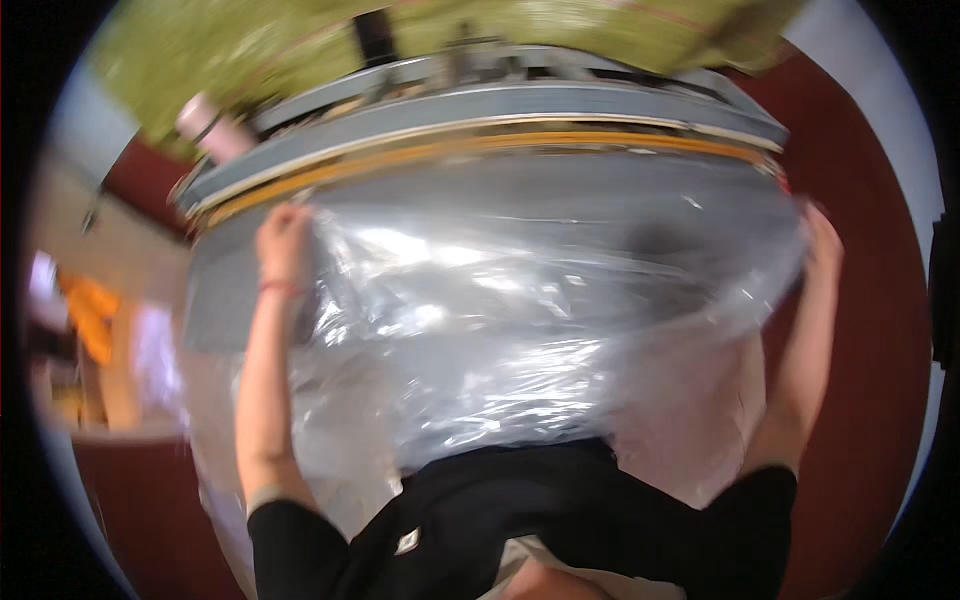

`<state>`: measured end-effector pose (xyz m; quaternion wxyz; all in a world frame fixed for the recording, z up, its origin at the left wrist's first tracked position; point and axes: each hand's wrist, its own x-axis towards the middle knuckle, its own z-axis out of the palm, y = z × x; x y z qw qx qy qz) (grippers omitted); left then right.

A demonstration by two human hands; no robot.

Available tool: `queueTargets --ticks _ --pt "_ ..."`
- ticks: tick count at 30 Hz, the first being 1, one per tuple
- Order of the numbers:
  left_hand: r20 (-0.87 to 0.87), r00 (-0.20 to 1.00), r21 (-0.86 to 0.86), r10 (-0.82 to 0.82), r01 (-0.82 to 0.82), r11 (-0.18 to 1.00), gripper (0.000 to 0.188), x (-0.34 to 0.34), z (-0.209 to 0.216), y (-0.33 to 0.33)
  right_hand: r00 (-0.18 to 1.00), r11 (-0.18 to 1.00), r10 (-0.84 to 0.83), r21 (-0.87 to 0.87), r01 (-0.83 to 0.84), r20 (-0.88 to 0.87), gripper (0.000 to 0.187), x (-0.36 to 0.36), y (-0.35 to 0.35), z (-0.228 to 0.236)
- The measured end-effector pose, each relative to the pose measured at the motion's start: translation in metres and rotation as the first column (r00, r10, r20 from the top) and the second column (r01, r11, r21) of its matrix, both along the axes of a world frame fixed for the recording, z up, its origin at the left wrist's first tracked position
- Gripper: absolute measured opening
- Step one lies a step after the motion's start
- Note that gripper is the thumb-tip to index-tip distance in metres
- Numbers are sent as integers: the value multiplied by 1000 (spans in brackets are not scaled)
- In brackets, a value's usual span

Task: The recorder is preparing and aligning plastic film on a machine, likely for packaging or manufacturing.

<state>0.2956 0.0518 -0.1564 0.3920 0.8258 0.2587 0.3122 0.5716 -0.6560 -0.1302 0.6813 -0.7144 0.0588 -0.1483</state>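
A wide sheet of clear plastic film [520, 290] spreads over a grey work surface [225, 290] and hangs down toward my body, wrinkled and shiny. My left hand [285, 240] is closed on the film's left far corner. At the opposite side, my right hand [822, 235] grips its right edge, fingers partly hidden. The film is stretched between both hands. Just past them runs a long metal bar machine [480, 105] with an orange strip [480, 146] along its near side.
A pink bottle [215, 130] stands at the machine's left end. Yellow-green sheeting [250, 45] covers the area behind. Dark red floor [850, 330] shows on the right. Blurred orange material [92, 315] and other items lie at the far left.
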Motion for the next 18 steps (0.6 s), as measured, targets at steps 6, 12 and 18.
queueTargets --ticks 6,12,18 --pt "190 982 -270 -17 68 960 10 -29 -15 74 975 976 -174 -109 190 140 16 40 67 -29" --pt "233 972 -295 33 38 955 14 -21 -57 101 940 974 -224 36 223 259 14 59 93 -75" --pt "222 974 -93 33 -12 996 17 -12 -68 102 953 986 -129 142 93 275 15 55 97 -76"
